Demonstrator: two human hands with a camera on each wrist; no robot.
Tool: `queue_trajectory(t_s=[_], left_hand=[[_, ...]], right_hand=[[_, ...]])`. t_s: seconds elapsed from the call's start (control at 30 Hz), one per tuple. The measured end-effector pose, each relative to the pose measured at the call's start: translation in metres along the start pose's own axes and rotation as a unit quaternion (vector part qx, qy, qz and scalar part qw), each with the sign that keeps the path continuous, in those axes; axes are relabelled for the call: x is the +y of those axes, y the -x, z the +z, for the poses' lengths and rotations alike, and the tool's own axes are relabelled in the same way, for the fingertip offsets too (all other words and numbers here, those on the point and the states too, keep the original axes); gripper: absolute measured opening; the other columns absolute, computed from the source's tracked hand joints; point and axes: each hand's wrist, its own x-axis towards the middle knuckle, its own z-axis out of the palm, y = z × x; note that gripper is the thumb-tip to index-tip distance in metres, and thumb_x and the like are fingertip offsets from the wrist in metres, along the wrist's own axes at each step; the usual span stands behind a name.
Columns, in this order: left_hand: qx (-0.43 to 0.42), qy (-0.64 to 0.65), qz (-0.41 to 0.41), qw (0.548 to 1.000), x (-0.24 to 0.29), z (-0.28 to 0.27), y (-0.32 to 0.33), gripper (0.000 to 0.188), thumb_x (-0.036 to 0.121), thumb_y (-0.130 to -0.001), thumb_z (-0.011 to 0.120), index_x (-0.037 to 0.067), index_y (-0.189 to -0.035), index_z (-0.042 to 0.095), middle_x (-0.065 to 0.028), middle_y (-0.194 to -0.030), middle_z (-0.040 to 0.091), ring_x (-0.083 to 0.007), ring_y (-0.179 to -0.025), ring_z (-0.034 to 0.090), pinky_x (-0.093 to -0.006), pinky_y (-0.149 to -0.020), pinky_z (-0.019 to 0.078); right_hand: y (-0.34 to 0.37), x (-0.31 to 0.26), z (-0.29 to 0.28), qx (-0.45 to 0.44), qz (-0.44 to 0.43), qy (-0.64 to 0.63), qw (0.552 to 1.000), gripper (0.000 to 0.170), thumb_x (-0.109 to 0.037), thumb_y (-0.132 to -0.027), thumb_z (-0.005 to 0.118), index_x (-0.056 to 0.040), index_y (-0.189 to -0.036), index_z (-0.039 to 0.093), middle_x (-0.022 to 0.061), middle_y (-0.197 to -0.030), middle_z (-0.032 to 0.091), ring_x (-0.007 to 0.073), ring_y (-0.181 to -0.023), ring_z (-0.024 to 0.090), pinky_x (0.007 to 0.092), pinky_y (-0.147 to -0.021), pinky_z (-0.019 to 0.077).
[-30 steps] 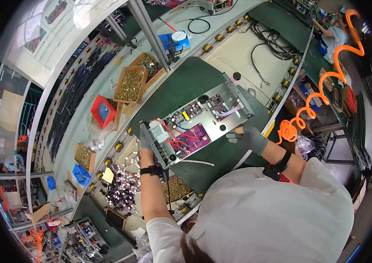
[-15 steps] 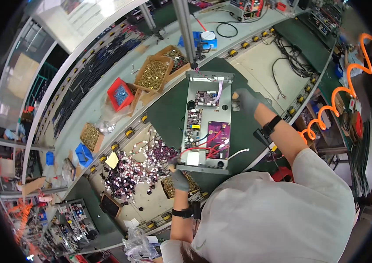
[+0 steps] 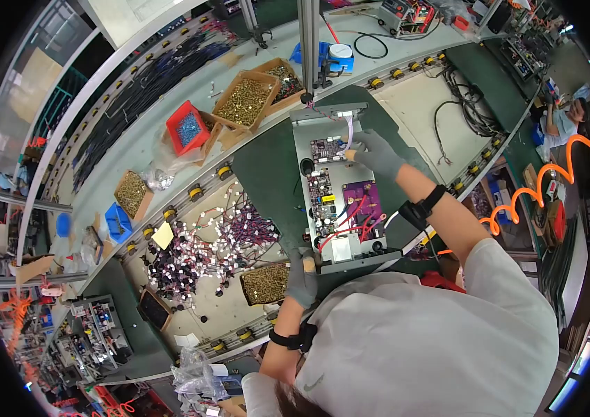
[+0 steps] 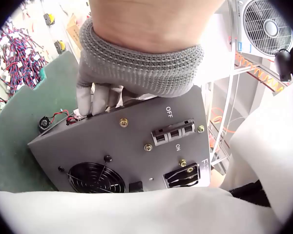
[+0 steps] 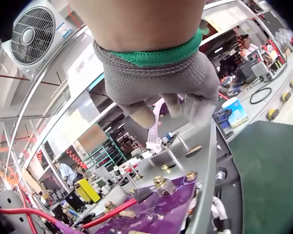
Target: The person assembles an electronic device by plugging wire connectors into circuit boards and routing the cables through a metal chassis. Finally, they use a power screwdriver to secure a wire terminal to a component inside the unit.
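Observation:
An open metal chassis (image 3: 300,149) stands on the green mat (image 3: 260,167), holding circuit boards, a purple board (image 3: 366,201) and red wires. My gloved left hand (image 3: 302,278) grips the chassis's near left corner; in the left wrist view its fingers (image 4: 100,100) bend over the top edge of the grey end panel (image 4: 136,141), tips hidden behind it. Over the chassis's far right side is my gloved right hand (image 3: 377,156), fingers spread and slightly bent beside the white-purple cable (image 5: 156,122). Whether they touch that cable I cannot tell.
Wire harnesses (image 3: 198,260) and a box of brass parts (image 3: 265,283) lie to the left. Beyond are a red bin (image 3: 188,128), a blue bin (image 3: 118,222) and cardboard boxes (image 3: 245,101). Black cables (image 3: 472,111) lie at the upper right; an orange coiled hose (image 3: 552,170) hangs at the right.
The chassis has turned from slanting across the mat to nearly lengthwise. My right hand has moved from beside its edge to over its far end; my left hand stays at the panel corner.

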Motion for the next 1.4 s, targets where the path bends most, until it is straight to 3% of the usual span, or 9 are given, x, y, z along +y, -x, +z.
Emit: queue_trajectory(t_s=[0.13,0.23,0.33,0.4,0.5,0.63,1.0,1.2,1.4], left_hand=[[0.014,-0.005,0.034,0.999,0.006,0.000,-0.001,0.049,0.043,-0.097,0.030,-0.003,-0.109,0.040,-0.0111,-0.089,0.050,-0.0221,-0.082,0.049,-0.0321,-0.080,0.0397],[0.006,0.005,0.014,1.000,-0.002,0.001,0.002,0.047,0.042,-0.098,0.031,-0.003,-0.107,0.041,-0.0106,-0.090,0.050,-0.0206,-0.081,0.048,-0.0324,-0.079,0.0399],[0.026,0.100,-0.051,0.993,-0.003,0.007,0.002,0.046,0.041,-0.098,0.031,-0.002,-0.104,0.045,-0.0123,-0.094,0.048,-0.0225,-0.083,0.049,-0.0329,-0.078,0.0401],[0.026,0.084,-0.039,0.995,-0.004,0.005,0.002,0.045,0.041,-0.098,0.031,-0.002,-0.104,0.046,-0.0127,-0.093,0.048,-0.0239,-0.083,0.049,-0.0328,-0.078,0.0403],[0.037,0.028,-0.005,0.999,0.007,0.002,0.001,0.043,0.039,-0.097,0.033,-0.001,-0.103,0.048,-0.0132,-0.090,0.049,-0.0267,-0.082,0.051,-0.0326,-0.078,0.0407],[0.032,-0.084,0.037,0.995,-0.019,-0.005,-0.001,0.035,0.035,-0.096,0.040,0.002,-0.102,0.051,-0.0148,-0.088,0.052,-0.0299,-0.083,0.053,-0.0337,-0.078,0.0418],[0.011,-0.204,0.107,0.973,0.089,-0.072,-0.137,0.025,0.022,-0.090,0.055,0.004,-0.108,0.054,-0.0144,-0.101,0.057,-0.0253,-0.089,0.058,-0.0339,-0.079,0.0455],[-0.090,-0.429,0.122,0.891,0.081,-0.034,-0.209,0.038,0.023,-0.085,0.052,0.016,-0.122,0.051,-0.0095,-0.117,0.052,-0.0289,-0.111,0.048,-0.0400,-0.092,0.0425],[-0.103,-0.523,0.166,0.829,0.086,-0.010,-0.234,0.047,0.024,-0.080,0.053,0.017,-0.126,0.048,-0.0063,-0.124,0.051,-0.0270,-0.110,0.051,-0.0384,-0.089,0.0434]], right_hand=[[-0.010,0.015,0.007,-0.035,-0.023,-0.036,0.998,0.035,-0.020,-0.081,0.066,-0.0075,-0.113,0.061,0.0069,-0.094,0.054,0.0167,-0.082,0.053,0.0277,-0.074,0.0445],[-0.008,0.020,0.012,-0.078,0.010,-0.245,0.966,0.029,-0.012,-0.081,0.064,-0.0109,-0.110,0.062,0.0040,-0.089,0.057,0.0122,-0.075,0.054,0.0265,-0.066,0.0452],[-0.012,0.013,0.019,0.023,-0.007,-0.219,0.975,0.026,-0.009,-0.081,0.063,-0.0104,-0.106,0.062,0.0071,-0.085,0.060,0.0177,-0.071,0.057,0.0282,-0.065,0.0460],[-0.019,0.005,0.018,0.142,-0.094,-0.014,0.985,0.026,-0.006,-0.080,0.060,-0.0100,-0.106,0.061,0.0128,-0.089,0.062,0.0262,-0.078,0.060,0.0317,-0.068,0.0475],[-0.037,0.021,0.029,0.197,-0.132,0.054,0.970,0.021,-0.006,-0.080,0.060,-0.0079,-0.101,0.060,0.0160,-0.083,0.062,0.0306,-0.075,0.061,0.0338,-0.067,0.0475],[-0.042,0.024,0.031,0.191,-0.145,0.055,0.969,0.021,-0.006,-0.080,0.062,-0.0080,-0.101,0.061,0.0155,-0.084,0.063,0.0321,-0.078,0.062,0.0350,-0.069,0.0482],[-0.042,0.015,0.039,0.169,-0.142,-0.002,0.975,0.015,-0.009,-0.081,0.061,-0.0120,-0.096,0.063,0.0128,-0.086,0.064,0.0308,-0.081,0.062,0.0367,-0.072,0.0484],[-0.039,0.000,0.038,0.157,-0.097,0.050,0.981,0.015,-0.011,-0.079,0.066,-0.0091,-0.094,0.066,0.0120,-0.085,0.065,0.0291,-0.078,0.063,0.0344,-0.069,0.0496],[-0.038,-0.014,0.031,0.128,-0.068,0.219,0.965,0.024,-0.009,-0.074,0.059,-0.0159,-0.097,0.063,0.0075,-0.092,0.064,0.0283,-0.089,0.061,0.0392,-0.075,0.0490]])
